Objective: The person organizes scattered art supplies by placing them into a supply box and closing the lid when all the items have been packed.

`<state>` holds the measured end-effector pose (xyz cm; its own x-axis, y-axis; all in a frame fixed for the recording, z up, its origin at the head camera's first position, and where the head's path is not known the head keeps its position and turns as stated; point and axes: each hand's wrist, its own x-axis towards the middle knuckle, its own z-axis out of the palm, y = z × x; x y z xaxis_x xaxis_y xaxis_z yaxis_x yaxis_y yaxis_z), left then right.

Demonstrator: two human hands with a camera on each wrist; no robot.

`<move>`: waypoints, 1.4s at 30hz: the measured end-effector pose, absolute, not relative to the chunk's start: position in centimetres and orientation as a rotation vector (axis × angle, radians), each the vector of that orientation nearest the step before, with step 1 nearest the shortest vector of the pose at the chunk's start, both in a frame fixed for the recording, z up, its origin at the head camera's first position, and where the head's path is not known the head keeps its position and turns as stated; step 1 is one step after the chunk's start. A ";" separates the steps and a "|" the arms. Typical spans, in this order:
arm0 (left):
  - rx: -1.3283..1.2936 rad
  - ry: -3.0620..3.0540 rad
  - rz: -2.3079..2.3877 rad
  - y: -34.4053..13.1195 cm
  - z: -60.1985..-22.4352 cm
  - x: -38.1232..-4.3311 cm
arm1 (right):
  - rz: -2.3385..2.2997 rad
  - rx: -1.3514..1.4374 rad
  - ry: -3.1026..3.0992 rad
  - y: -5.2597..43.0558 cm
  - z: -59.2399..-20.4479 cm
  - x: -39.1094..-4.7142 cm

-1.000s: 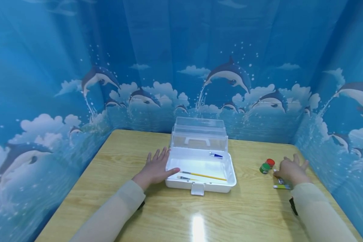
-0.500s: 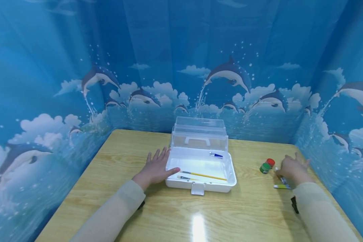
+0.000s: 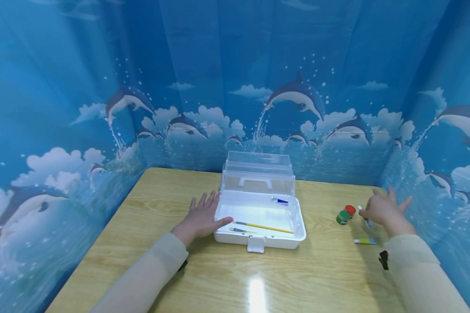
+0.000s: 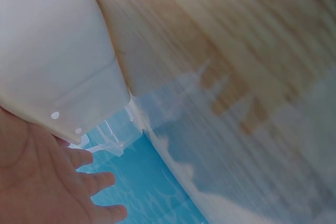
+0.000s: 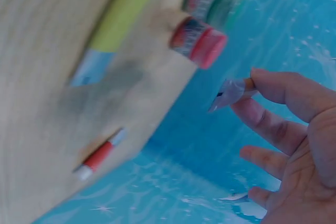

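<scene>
My left hand (image 3: pixel 199 219) lies with spread fingers along the left side of a white box (image 3: pixel 235 239), its thumb reaching over the rim. The left wrist view shows the palm (image 4: pixel 37 177) against the box wall (image 4: pixel 63 51). Inside the box lie a long yellow paintbrush (image 3: pixel 266 227), a flat-tipped brush (image 3: pixel 239 230) and a small blue brush (image 3: pixel 280 201). At the table's right, my right hand (image 3: pixel 384 213) pinches a small paint tube (image 5: pixel 231 93) between thumb and forefinger, its flat end sticking out. The other fingers stand away from it.
A green-lidded paint jar (image 3: pixel 343 217) and a red-lidded jar (image 3: pixel 350 211) stand left of the right hand. Nearer lies a yellow-green tube (image 3: pixel 364 241); a red tube (image 5: pixel 100 157) shows in the right wrist view. The box's clear lid (image 3: pixel 258 169) is raised; dolphin curtains surround the table.
My right hand has moved right and slightly away with the pinched paint tube, leaving the yellow-green tube fully in view. The left hand has stayed in place.
</scene>
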<state>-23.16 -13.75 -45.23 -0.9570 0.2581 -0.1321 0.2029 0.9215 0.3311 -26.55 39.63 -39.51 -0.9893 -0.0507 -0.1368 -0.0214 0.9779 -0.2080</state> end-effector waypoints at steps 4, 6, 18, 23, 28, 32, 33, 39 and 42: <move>0.352 2.909 0.468 -13.8 -45.4 -23.2 | -0.330 -0.087 3.028 38.8 -38.5 -26.4; 0.354 2.912 0.472 -13.8 -45.5 -23.2 | -0.348 -0.108 3.051 38.3 -37.9 -26.3; 0.348 2.908 0.485 -13.8 -45.5 -23.4 | -0.399 -0.214 3.198 33.8 -34.7 -25.8; 0.351 2.911 0.479 -13.7 -45.5 -23.4 | -0.401 -0.260 3.258 31.7 -33.9 -25.9; 0.351 2.916 0.464 -13.7 -45.5 -23.3 | -0.413 -0.262 3.317 29.4 -33.3 -26.0; 0.350 2.919 0.459 -13.7 -45.5 -23.3 | -0.456 -0.289 3.349 27.8 -32.8 -26.1; 0.356 2.924 0.464 -13.7 -45.5 -23.3 | -0.467 -0.302 3.353 27.4 -32.7 -26.1; 0.373 2.940 0.444 -13.8 -45.7 -23.4 | -0.520 -0.380 3.368 25.4 -32.3 -26.3; 0.367 2.938 0.433 -13.8 -45.7 -23.5 | -0.535 -0.413 3.379 24.5 -32.3 -26.5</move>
